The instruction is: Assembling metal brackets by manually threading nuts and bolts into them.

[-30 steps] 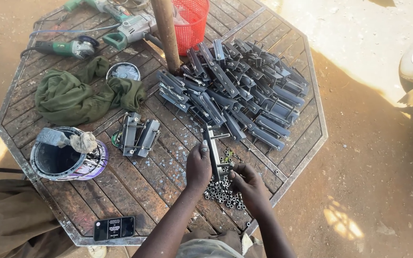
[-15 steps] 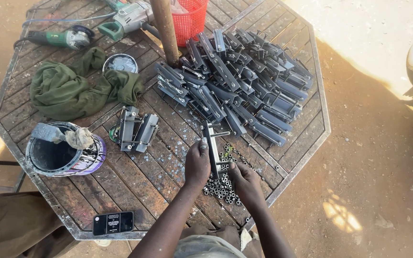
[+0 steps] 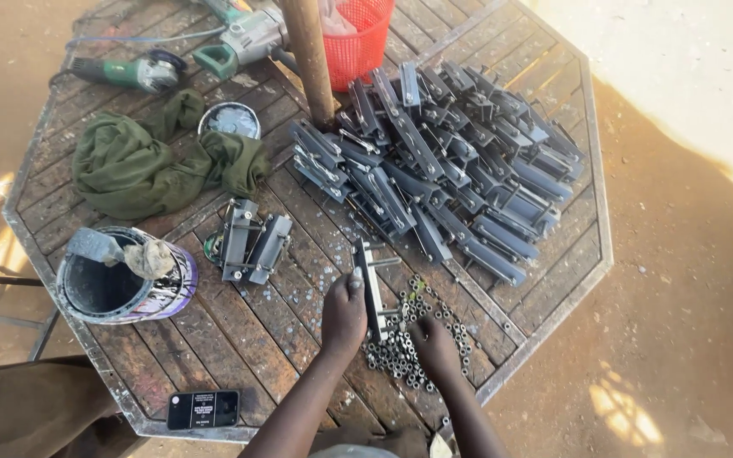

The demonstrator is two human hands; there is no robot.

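- We look down on an octagonal wooden table (image 3: 239, 339) set outdoors on bare earth, where a person works with both hands at its near edge.
- The left hand (image 3: 344, 315) is closed around a grey metal bracket (image 3: 372, 284) with bolts through it, standing it on edge against the slats, which seems to steady it for fitting.
- The right hand (image 3: 436, 346) rests in a heap of small nuts (image 3: 400, 349) just beside the bracket; its fingers curl down among them, but we cannot tell whether they have pinched one.
- The nuts lie touching the bracket's foot, apparently kept close so that each is within a short reach.
- Behind them a large stack of like grey brackets (image 3: 451, 161) spreads across the far right of the table, and two assembled pieces (image 3: 252, 242) sit apart to the left.
- A paint tin (image 3: 120, 280) with a rag and a scrap of metal in it stands at the left edge, beside a crumpled green cloth (image 3: 154, 161).
- An angle grinder (image 3: 133, 72), a green power drill (image 3: 243, 38) and a red mesh basket (image 3: 358, 38) lie at the far side by a central pole (image 3: 309, 59).
- A dark phone (image 3: 203, 410) lies flat near the front rim.
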